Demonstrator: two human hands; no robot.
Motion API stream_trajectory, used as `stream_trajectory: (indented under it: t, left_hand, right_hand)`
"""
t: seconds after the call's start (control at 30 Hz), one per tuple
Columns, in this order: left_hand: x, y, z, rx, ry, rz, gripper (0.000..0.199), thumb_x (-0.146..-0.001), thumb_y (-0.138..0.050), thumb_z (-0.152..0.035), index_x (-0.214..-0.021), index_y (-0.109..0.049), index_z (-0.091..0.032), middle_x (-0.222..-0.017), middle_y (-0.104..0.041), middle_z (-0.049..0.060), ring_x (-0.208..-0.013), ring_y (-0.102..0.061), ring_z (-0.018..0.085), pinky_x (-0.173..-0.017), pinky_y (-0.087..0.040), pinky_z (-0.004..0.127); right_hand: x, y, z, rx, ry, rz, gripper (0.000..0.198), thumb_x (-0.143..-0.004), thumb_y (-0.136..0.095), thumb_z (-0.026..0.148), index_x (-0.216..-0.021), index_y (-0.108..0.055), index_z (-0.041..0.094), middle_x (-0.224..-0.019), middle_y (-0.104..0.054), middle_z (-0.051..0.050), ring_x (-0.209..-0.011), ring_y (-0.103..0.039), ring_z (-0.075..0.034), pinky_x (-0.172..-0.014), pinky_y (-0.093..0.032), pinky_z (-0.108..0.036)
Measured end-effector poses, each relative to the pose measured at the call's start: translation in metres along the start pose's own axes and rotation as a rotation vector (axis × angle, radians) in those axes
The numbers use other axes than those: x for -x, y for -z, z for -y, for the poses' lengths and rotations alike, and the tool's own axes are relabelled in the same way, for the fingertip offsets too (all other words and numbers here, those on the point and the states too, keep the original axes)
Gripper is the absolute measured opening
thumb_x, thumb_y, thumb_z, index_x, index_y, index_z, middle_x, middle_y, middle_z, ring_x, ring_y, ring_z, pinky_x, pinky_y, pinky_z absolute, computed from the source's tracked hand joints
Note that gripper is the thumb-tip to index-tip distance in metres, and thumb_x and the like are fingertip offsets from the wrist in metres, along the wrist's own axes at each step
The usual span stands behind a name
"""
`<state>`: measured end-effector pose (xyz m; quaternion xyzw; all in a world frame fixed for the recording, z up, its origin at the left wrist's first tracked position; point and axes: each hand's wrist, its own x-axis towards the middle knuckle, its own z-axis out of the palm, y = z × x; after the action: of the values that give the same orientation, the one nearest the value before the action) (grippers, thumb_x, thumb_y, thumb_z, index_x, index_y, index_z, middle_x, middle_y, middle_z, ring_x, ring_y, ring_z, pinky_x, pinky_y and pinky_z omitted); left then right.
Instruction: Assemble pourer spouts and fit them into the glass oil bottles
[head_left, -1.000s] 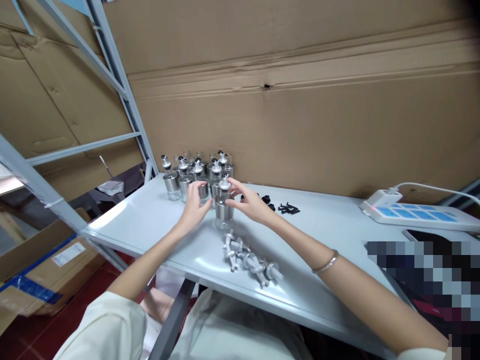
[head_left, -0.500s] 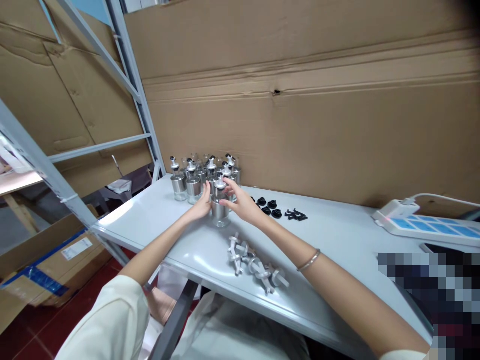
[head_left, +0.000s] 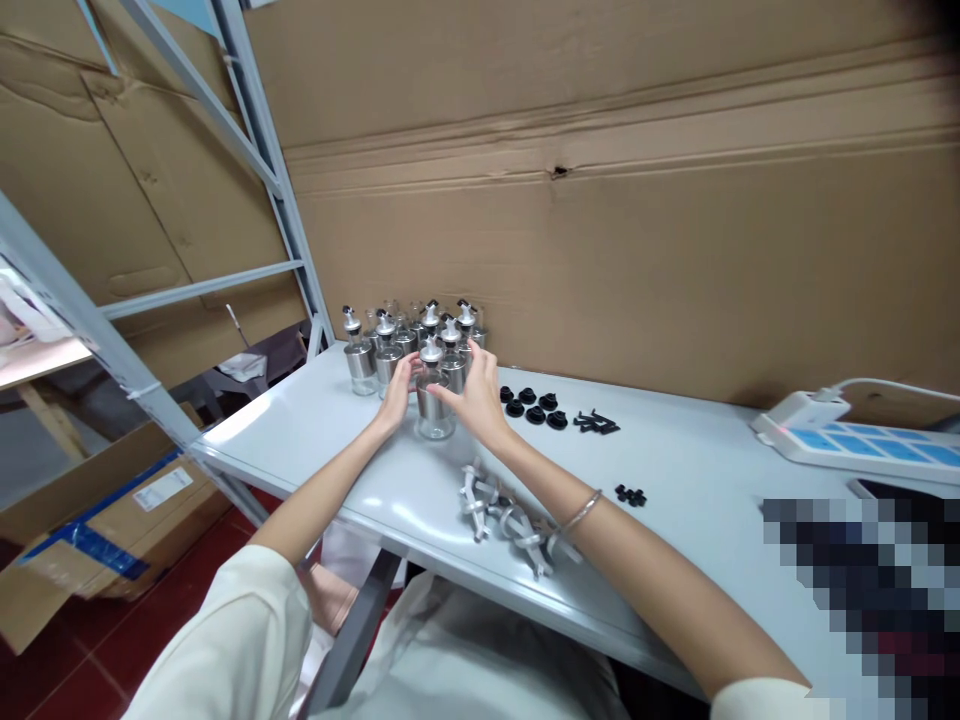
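Observation:
In front of a cluster of glass bottles stands one upright glass bottle with a steel sleeve and a silver pour spout. My left hand is at its left side, fingers stretched out and close to the glass. On the other side, my right hand has its thumb against or just in front of this bottle, with fingers spread up beside the bottles behind. Whether the fingers press on the glass is hard to tell. Similar bottles crowd behind, several with silver spouts and black tips. Loose silver spouts lie in a pile nearer me.
Black round caps, thin black pieces and tiny black parts lie right of my hands. A power strip sits at the right. Cardboard walls the back. A metal frame rises at left.
My right hand has come off the front bottle's spout and now spreads beside the bottles. The front bottle has shifted slightly left and back. My left hand stays beside it.

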<state>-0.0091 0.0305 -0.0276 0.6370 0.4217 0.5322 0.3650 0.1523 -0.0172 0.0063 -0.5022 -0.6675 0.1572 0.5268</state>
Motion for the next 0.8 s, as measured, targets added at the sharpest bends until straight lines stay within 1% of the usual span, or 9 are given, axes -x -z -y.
stream_trajectory:
  t: [0.07, 0.13, 0.3, 0.37, 0.47, 0.53, 0.63, 0.73, 0.8]
  left_hand:
    - [0.006, 0.002, -0.007, -0.053, -0.107, 0.078, 0.06, -0.09, -0.033, -0.063, -0.132, -0.042, -0.02, -0.136, -0.052, 0.013, -0.127, -0.05, 0.027, -0.104, -0.042, 0.041]
    - [0.01, 0.003, -0.012, -0.138, -0.201, 0.17, 0.063, -0.086, -0.044, -0.062, -0.13, -0.04, -0.017, -0.131, -0.053, 0.015, -0.123, -0.051, 0.027, -0.105, -0.04, 0.041]
    - [0.01, 0.008, -0.016, -0.248, -0.244, 0.231, 0.063, -0.074, -0.059, -0.05, -0.122, -0.039, -0.015, -0.12, -0.055, 0.013, -0.111, -0.055, 0.027, -0.1, -0.044, 0.041]
    - [0.008, 0.009, -0.013, -0.307, -0.275, 0.214, 0.063, -0.07, -0.061, -0.041, -0.122, -0.038, -0.015, -0.118, -0.053, 0.012, -0.112, -0.053, 0.027, -0.103, -0.042, 0.042]
    - [0.008, 0.009, -0.009, -0.362, -0.3, 0.137, 0.066, -0.066, -0.062, -0.032, -0.124, -0.035, -0.013, -0.125, -0.045, 0.015, -0.121, -0.046, 0.029, -0.11, -0.035, 0.045]
    - [0.007, 0.007, -0.008, -0.432, -0.315, 0.068, 0.068, -0.068, -0.06, -0.031, -0.127, -0.034, -0.01, -0.132, -0.038, 0.019, -0.129, -0.038, 0.03, -0.114, -0.029, 0.046]
    - [0.008, 0.004, -0.01, -0.642, -0.297, -0.032, 0.069, -0.076, -0.055, -0.03, -0.137, -0.03, -0.007, -0.144, -0.032, 0.024, -0.138, -0.03, 0.033, -0.117, -0.022, 0.05]
    - [0.009, 0.001, -0.017, -0.838, -0.254, -0.086, 0.07, -0.082, -0.048, -0.027, -0.146, -0.024, -0.009, -0.156, -0.021, 0.023, -0.146, -0.018, 0.035, -0.117, -0.015, 0.055]
    - [0.01, 0.0, -0.022, -0.91, -0.261, -0.103, 0.069, -0.083, -0.048, -0.026, -0.147, -0.027, -0.01, -0.16, -0.016, 0.022, -0.149, -0.011, 0.036, -0.116, -0.013, 0.058]
  right_hand:
    - [-0.003, -0.007, -0.004, -0.067, -0.061, 0.04, 0.1, -0.069, -0.075, 0.048, -0.148, -0.022, 0.017, -0.145, -0.031, -0.022, -0.141, -0.029, -0.037, -0.114, -0.027, -0.054]
    - [-0.006, -0.013, -0.011, -0.115, -0.11, 0.089, 0.103, -0.068, -0.074, 0.052, -0.148, -0.02, 0.016, -0.148, -0.029, -0.023, -0.143, -0.027, -0.037, -0.116, -0.025, -0.053]
    - [-0.015, -0.019, -0.029, -0.135, -0.13, 0.154, 0.102, -0.064, -0.075, 0.057, -0.146, -0.025, 0.021, -0.148, -0.035, -0.02, -0.14, -0.034, -0.036, -0.112, -0.031, -0.053]
    - [-0.018, -0.019, -0.033, -0.132, -0.11, 0.166, 0.097, -0.063, -0.076, 0.056, -0.143, -0.032, 0.023, -0.146, -0.037, -0.017, -0.138, -0.036, -0.034, -0.112, -0.033, -0.05]
    - [-0.023, -0.014, -0.039, -0.108, -0.069, 0.159, 0.079, -0.067, -0.074, 0.054, -0.133, -0.044, 0.023, -0.136, -0.045, -0.014, -0.131, -0.043, -0.03, -0.111, -0.034, -0.047]
    - [-0.026, -0.009, -0.041, -0.085, -0.05, 0.139, 0.065, -0.07, -0.072, 0.051, -0.124, -0.051, 0.022, -0.128, -0.049, -0.013, -0.127, -0.045, -0.03, -0.111, -0.033, -0.048]
    - [-0.028, -0.002, -0.044, -0.058, -0.039, 0.102, 0.051, -0.07, -0.072, 0.048, -0.112, -0.056, 0.023, -0.123, -0.049, -0.012, -0.127, -0.042, -0.032, -0.111, -0.03, -0.051]
    - [-0.029, 0.0, -0.046, -0.065, -0.045, 0.076, 0.056, -0.067, -0.075, 0.046, -0.115, -0.055, 0.023, -0.13, -0.044, -0.014, -0.131, -0.038, -0.034, -0.113, -0.027, -0.053]
    - [-0.029, -0.004, -0.048, -0.092, -0.057, 0.067, 0.078, -0.064, -0.077, 0.046, -0.13, -0.045, 0.02, -0.14, -0.037, -0.018, -0.137, -0.032, -0.035, -0.115, -0.024, -0.053]
